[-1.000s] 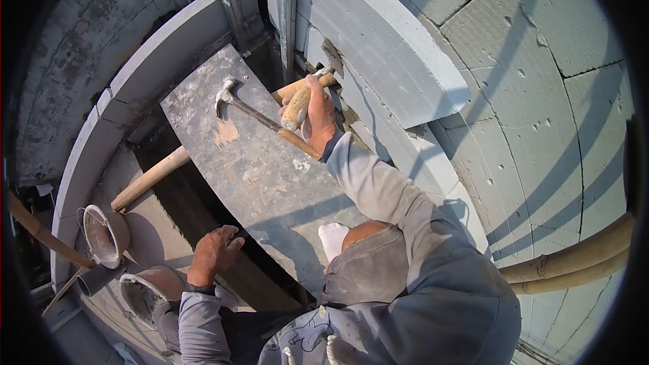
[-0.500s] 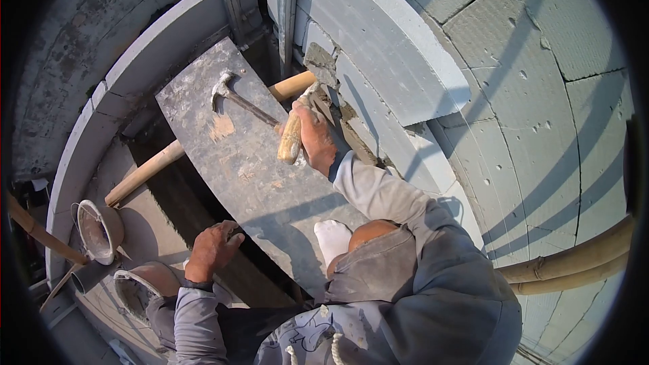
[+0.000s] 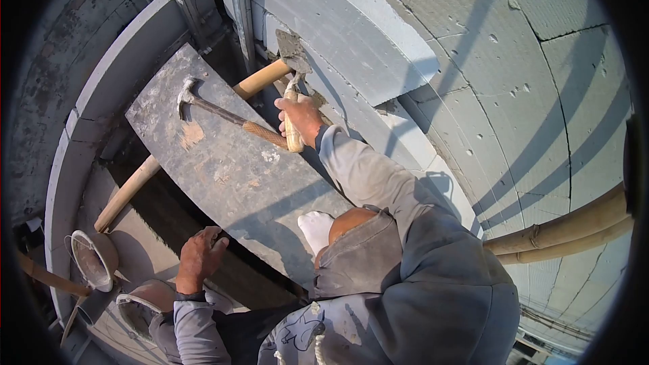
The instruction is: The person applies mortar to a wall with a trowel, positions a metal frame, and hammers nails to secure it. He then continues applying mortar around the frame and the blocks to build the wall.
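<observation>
My right hand [image 3: 302, 118] is wrapped round the pale wooden handle of a trowel [image 3: 293, 136], over the right edge of the board. The trowel's neck points to a grey, mortar-smeared patch [image 3: 293, 49] on the block wall. I cannot clearly separate blade from mortar there. Just left of this hand, a claw hammer [image 3: 226, 115] lies on the grey board [image 3: 236, 162], its wooden grip reaching close to the trowel handle. My left hand [image 3: 200, 257] hovers by the dark gap left of the board, fingers loosely bent and apart, with nothing visible in it.
A wall of pale blocks [image 3: 487, 94] rises on the right, a curved low wall [image 3: 101, 88] on the left. Round poles [image 3: 128, 192] pass beneath the board. Two bucket-like containers [image 3: 94, 260] stand at lower left. Bamboo poles [image 3: 561, 226] cross at right. My knee is bent above the board.
My view has shifted a little, so the scene sits further left. My right hand has moved off the hammer's grip, which now shows fully. The left hand's fingers have lifted slightly.
</observation>
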Demonstrator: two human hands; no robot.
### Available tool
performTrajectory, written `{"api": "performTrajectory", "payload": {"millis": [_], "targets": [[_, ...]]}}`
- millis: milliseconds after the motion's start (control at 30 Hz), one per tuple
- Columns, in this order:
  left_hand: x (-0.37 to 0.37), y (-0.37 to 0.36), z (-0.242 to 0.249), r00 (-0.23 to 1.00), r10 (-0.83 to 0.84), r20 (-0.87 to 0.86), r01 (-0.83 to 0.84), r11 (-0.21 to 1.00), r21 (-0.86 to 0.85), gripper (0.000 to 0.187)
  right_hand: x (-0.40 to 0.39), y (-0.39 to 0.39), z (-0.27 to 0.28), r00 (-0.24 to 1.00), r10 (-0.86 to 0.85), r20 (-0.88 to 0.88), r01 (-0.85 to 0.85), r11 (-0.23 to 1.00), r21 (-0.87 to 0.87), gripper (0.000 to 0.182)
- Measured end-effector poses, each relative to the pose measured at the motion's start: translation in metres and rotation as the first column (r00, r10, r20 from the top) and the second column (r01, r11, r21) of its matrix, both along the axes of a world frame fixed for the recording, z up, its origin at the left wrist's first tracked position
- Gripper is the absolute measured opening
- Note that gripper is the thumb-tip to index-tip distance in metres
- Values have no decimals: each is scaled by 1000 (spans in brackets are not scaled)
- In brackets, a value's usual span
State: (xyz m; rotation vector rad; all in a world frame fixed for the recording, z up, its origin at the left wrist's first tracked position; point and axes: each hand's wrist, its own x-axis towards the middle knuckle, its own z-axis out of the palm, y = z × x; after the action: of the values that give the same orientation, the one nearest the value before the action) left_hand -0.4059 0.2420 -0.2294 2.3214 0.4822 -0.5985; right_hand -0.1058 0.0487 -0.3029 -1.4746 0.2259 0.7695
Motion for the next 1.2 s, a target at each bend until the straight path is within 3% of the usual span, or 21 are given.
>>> {"api": "performTrajectory", "payload": {"millis": [67, 133, 167, 233, 367, 400, 433, 600, 667, 767, 800, 967, 1100, 1200], "targets": [[1, 2, -1, 1000, -15, -2, 15, 1000, -9, 34, -1, -11, -4, 999, -1, 39, 2, 1000, -27, 26], [2, 2, -3, 1000, -19, -3, 19, 1000, -18, 34, -8, -20, -11, 982, 153, 111, -118, 955, -274, 33], [3, 3, -4, 1000, -28, 10, 28, 1000, -10, 35, -12, -26, -15, 983, 150, 110, -115, 954, -276, 33], [3, 2, -3, 999, -42, 19, 42, 999, -8, 35, -24, -45, -16, 751, 514, 415, -90, 702, -707, 44], [11, 0, 2, 999, -50, 12, 50, 999, -6, 37, -47, -100, -7, 754, 565, 335, -102, 605, -790, 55], [12, 0, 2, 998, -47, 37, 48, 999, -22, 37, -55, -115, 5, 786, 566, 248, -160, 574, -803, 58], [12, 1, 0, 997, -61, 39, 62, 998, -25, 37, -66, -130, 17, 813, 561, 159, -217, 544, -810, 61], [21, 6, -13, 997, -67, -22, 65, 994, -82, 37, -143, -206, 22, 915, 255, 313, 75, 655, -752, 49], [21, 9, -20, 996, -84, -33, 81, 993, -85, 38, -160, -224, 23, 963, -2, 268, 219, 581, -784, 45], [19, 13, -27, 992, -119, -50, 114, 990, -88, 38, -168, -252, -19, 923, -173, 344, 381, 537, -752, 46], [20, 14, -27, 990, -121, -65, 116, 990, -79, 38, -166, -250, -26, 813, 11, 582, 517, 449, -729, 45], [15, 17, -24, 993, -108, -51, 105, 992, -67, 38, -138, -239, -62, 886, 26, 463, 391, 494, -777, 47], [9, 18, -24, 994, -100, -42, 97, 993, -74, 39, -122, -203, -31, 937, -207, 283, 349, 610, -711, 51], [9, 14, -16, 994, -89, -61, 85, 995, -53, 39, -119, -190, -32, 908, -149, 392, 402, 570, -716, 50]]}}
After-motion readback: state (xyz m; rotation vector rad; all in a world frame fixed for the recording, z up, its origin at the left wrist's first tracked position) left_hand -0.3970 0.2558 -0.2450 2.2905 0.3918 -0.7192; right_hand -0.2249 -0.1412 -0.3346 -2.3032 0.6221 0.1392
